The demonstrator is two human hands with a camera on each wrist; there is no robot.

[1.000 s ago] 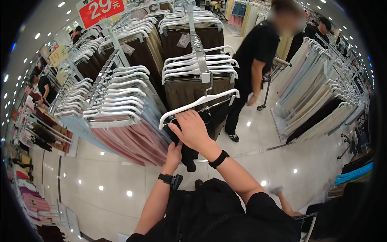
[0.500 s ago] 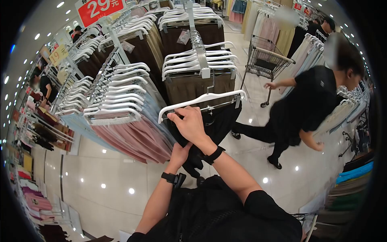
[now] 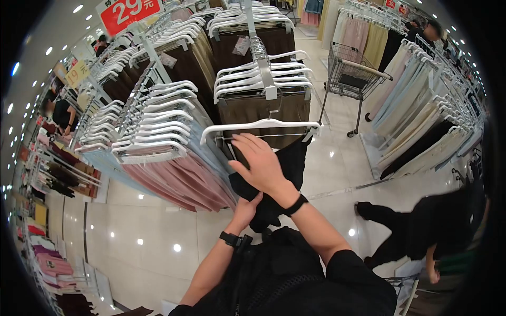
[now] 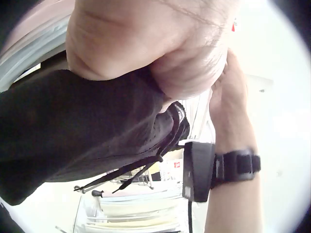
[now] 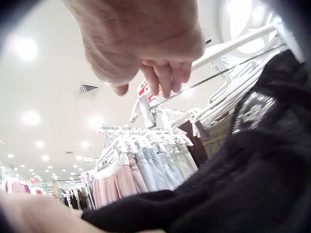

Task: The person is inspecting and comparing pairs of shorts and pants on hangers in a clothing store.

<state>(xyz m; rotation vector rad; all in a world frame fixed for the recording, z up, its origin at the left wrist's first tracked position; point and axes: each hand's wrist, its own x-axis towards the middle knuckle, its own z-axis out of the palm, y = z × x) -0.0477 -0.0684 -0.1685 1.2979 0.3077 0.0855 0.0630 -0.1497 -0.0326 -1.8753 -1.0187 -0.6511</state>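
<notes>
A white clip hanger hangs at the front end of the rack arm. From its right end droops a black drawstring garment; its other side sags away from the hanger. My left hand grips the loose fabric low down, and in the left wrist view the drawstring dangles beside it. My right hand, fingers extended, is just under the hanger's left half and overlaps the black garment. In the right wrist view the left metal clip has no cloth in it.
Pink trousers and light blue ones crowd close on the left. Brown trousers hang right behind the hanger. A shopping cart stands in the aisle, and a person in black is at the right.
My right hand has come off the hanger's left clip, its fingers straightening. The garment's left side has dropped from the hanger. A person has walked past from the aisle toward the lower right.
</notes>
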